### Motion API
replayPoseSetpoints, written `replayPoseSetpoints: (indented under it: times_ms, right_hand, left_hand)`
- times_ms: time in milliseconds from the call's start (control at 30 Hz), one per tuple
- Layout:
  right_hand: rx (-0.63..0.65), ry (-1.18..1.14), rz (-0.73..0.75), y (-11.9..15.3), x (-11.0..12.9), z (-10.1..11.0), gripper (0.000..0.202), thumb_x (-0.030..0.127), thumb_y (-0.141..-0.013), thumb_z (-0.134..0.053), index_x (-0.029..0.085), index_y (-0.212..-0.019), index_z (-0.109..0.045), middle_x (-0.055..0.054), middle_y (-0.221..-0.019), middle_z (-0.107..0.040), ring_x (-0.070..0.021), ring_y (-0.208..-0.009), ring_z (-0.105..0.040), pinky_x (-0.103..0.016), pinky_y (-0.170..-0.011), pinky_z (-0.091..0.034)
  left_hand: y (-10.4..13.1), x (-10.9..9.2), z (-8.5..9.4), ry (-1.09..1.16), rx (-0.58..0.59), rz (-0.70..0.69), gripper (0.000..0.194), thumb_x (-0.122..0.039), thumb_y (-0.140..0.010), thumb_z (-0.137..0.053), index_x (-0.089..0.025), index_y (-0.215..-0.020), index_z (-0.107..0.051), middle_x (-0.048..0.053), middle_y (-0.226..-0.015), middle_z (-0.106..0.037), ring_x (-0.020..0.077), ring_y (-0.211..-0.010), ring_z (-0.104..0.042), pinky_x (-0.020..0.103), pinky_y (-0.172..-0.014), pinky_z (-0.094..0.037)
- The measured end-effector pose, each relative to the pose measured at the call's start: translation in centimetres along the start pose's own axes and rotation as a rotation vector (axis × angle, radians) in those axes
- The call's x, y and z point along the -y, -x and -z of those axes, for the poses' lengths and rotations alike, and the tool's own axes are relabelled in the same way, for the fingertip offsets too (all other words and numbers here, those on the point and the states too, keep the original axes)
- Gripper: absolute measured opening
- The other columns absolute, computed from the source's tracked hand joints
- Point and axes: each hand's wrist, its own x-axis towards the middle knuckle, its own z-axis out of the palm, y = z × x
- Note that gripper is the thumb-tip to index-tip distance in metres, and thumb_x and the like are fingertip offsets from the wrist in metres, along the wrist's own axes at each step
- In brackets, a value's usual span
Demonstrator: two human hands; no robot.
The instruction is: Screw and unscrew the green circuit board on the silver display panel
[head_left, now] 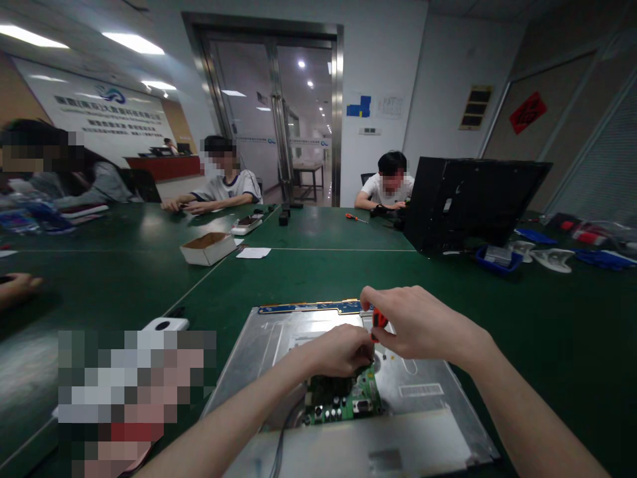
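Note:
My right hand [415, 325] is closed around the red and black handle of a screwdriver [379, 318], above the back of a flat metal display panel [239, 372]. Just left of it, my left hand [343, 348] has its fingers curled together beneath the handle; what they pinch, if anything, is hidden. Below the left hand sits a green circuit board [365, 398] with small components, partly covered by that hand. A narrow blue circuit strip [308, 307] runs along the panel's far edge. The screwdriver's tip does not show.
A black monitor housing [472, 206] stands at the right, near a blue tray [499, 259]. An open white box [209, 249] and another screwdriver [354, 217] lie farther back. A blurred-out item [134, 392] is at the left. Several people sit around the green table [308, 275].

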Motion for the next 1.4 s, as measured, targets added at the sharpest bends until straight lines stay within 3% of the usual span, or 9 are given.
replayPoseSetpoints:
  times_ms: [100,233,533,1067,1300,1400]
  right_hand:
    - [0.007,-0.028,0.012,0.06,0.19,0.13,0.026,0.023,-0.081,-0.06,0.021,-0.104,-0.049,-0.002,-0.086,-0.069,-0.02,-0.072,-0.064,-0.027,-0.054,-0.03]
    - [0.007,0.07,-0.046,-0.29,0.13,0.02,0.022,0.039,-0.089,-0.056,0.023,-0.102,-0.053,-0.003,-0.078,-0.069,-0.0222,-0.07,-0.065,-0.028,-0.051,-0.026]
    - [0.006,0.026,-0.051,-0.54,-0.27,-0.2,0.017,0.025,-0.085,-0.056,0.022,-0.101,-0.053,-0.001,-0.079,-0.069,-0.0187,-0.071,-0.063,-0.027,-0.052,-0.025]
    - [-0.006,0.024,-0.038,-0.29,-0.19,-0.09,0.017,0.023,-0.084,-0.055,0.022,-0.101,-0.054,-0.002,-0.082,-0.069,-0.0187,-0.072,-0.063,-0.027,-0.053,-0.025]
    - [0.004,0.024,-0.037,-0.29,-0.05,-0.15,0.017,0.026,-0.086,-0.057,0.022,-0.102,-0.055,-0.002,-0.085,-0.071,-0.0203,-0.076,-0.065,-0.027,-0.053,-0.026]
    - [-0.011,0.046,-0.044,-0.37,-0.05,-0.14,0.018,0.038,-0.088,-0.057,0.023,-0.098,-0.056,-0.002,-0.081,-0.07,-0.0211,-0.072,-0.065,-0.028,-0.051,-0.025]
  left_hand:
    - [0.01,-0.17,0.05,-0.007,-0.007,-0.001,0.015,-0.006,-0.075,-0.06,-0.018,-0.083,-0.064,0.003,-0.084,-0.069,0.0202,-0.078,-0.062,0.027,-0.068,-0.045]
    - [0.15,-0.43,0.2,-0.02,-0.017,0.005,0.015,-0.006,-0.076,-0.059,-0.018,-0.084,-0.062,0.002,-0.085,-0.068,0.0193,-0.078,-0.062,0.026,-0.067,-0.044]
    - [0.2,-0.92,0.58,-0.057,-0.007,0.036,0.013,-0.007,-0.074,-0.058,-0.019,-0.071,-0.056,-0.002,-0.064,-0.055,0.0157,-0.06,-0.053,0.024,-0.053,-0.036]
    - [0.14,-0.77,0.5,-0.083,-0.008,0.028,0.014,-0.006,-0.075,-0.059,-0.019,-0.072,-0.054,-0.002,-0.067,-0.056,0.0149,-0.061,-0.053,0.023,-0.053,-0.036]
    - [0.14,-0.62,0.2,-0.119,-0.009,0.018,0.014,-0.007,-0.076,-0.056,-0.019,-0.069,-0.052,-0.001,-0.066,-0.055,0.0158,-0.06,-0.051,0.025,-0.053,-0.035]
    - [0.18,-0.68,0.22,-0.127,-0.015,0.016,0.012,-0.008,-0.078,-0.054,-0.018,-0.072,-0.053,0.001,-0.071,-0.058,0.0165,-0.062,-0.052,0.025,-0.053,-0.035]
